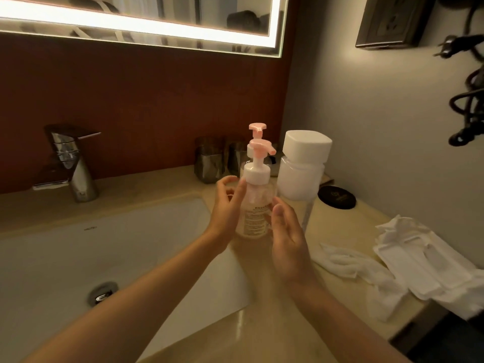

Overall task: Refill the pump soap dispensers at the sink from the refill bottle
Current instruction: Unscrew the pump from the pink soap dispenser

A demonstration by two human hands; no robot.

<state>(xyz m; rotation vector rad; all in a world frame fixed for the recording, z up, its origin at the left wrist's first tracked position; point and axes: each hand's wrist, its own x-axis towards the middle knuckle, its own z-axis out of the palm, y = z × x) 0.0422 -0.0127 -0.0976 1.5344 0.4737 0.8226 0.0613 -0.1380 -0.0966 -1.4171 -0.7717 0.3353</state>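
A clear pump dispenser (255, 218) with a white collar and pink pump head stands on the beige counter to the right of the sink. A second dispenser with a pink pump head (258, 128) stands right behind it, mostly hidden. To the right stands the refill bottle (301, 174), translucent white with a broad white cap. My left hand (227, 208) is at the front dispenser's left side with straight, spread fingers; whether it touches is unclear. My right hand (286, 231) hovers at the right side, fingers relaxed, holding nothing.
The white sink basin (78, 258) with its drain lies left, the chrome tap (76, 163) behind it. Two dark glass tumblers (209, 159) stand at the back wall. A black round lid (337, 197) and crumpled white towels (419, 263) lie on the counter to the right.
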